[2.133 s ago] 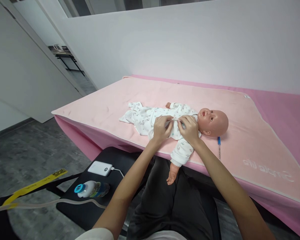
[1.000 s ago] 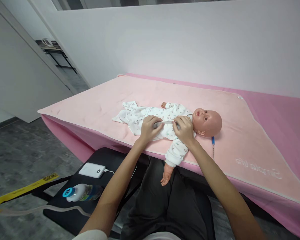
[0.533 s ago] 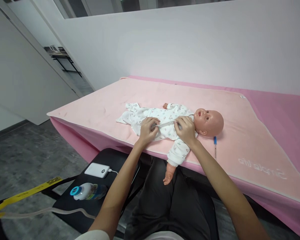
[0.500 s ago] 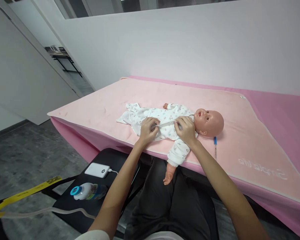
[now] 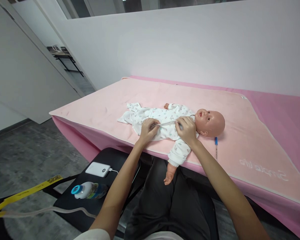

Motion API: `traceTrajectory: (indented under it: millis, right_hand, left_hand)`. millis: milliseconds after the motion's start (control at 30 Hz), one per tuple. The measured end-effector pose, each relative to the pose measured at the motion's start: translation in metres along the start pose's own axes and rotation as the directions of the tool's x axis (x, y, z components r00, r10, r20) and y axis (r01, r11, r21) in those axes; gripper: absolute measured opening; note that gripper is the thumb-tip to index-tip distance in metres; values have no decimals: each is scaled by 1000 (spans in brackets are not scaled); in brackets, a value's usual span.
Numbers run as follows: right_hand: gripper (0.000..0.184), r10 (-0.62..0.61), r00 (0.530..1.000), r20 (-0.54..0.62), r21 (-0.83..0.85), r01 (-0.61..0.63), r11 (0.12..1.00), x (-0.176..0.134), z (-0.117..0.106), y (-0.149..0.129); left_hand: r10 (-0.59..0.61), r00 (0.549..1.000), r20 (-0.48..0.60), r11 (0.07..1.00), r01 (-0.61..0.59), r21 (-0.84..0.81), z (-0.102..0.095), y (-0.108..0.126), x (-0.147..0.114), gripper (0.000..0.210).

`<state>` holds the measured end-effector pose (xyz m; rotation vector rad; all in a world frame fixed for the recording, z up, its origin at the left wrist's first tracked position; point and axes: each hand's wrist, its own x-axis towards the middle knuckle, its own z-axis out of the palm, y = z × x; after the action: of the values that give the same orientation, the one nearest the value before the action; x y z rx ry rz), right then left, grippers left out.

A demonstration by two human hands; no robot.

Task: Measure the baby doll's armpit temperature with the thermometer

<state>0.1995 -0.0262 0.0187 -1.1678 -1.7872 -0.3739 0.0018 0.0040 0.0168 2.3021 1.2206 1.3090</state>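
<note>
A baby doll (image 5: 210, 122) lies on its back, head to the right, dressed in a white printed romper (image 5: 153, 113). Over its chest a thin white strip (image 5: 167, 123) runs between my two hands; whether it belongs to the romper I cannot tell. My left hand (image 5: 149, 129) pinches the strip's left end near the doll's waist. At the right end, by the doll's neck, my right hand (image 5: 186, 129) grips it with bent fingers. One doll arm (image 5: 179, 152) hangs over the table edge, below my right wrist. Beside the head lies a blue-capped syringe (image 5: 216, 147).
A pink blanket (image 5: 240, 133) covers the table, which stands against a white wall (image 5: 177, 46). Left of my legs, a black chair (image 5: 112, 158) holds a white power bank (image 5: 98, 169) with a cable and a blue-capped bottle (image 5: 88, 190).
The view has shifted very slightly. Both hands stay in place on the white strip, and the doll has not visibly moved.
</note>
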Motion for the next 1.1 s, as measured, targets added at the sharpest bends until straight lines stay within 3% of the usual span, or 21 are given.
traceTrajectory:
  millis: [200, 533, 1100]
  right_hand:
    - [14, 0, 1000, 0, -8, 0, 1000, 0, 0, 0]
    - [15, 8, 1000, 4, 5, -8, 1000, 0, 0, -1]
    - [15, 0, 1000, 5, -8, 0, 1000, 0, 0, 0]
  left_hand:
    - [13, 1000, -9, 999, -13, -40, -1, 1, 0, 15]
    - [17, 1000, -4, 998, -17, 68, 2, 4, 0, 14]
    - [-21, 1000, 2, 1000, 21, 13, 1, 0, -1, 15]
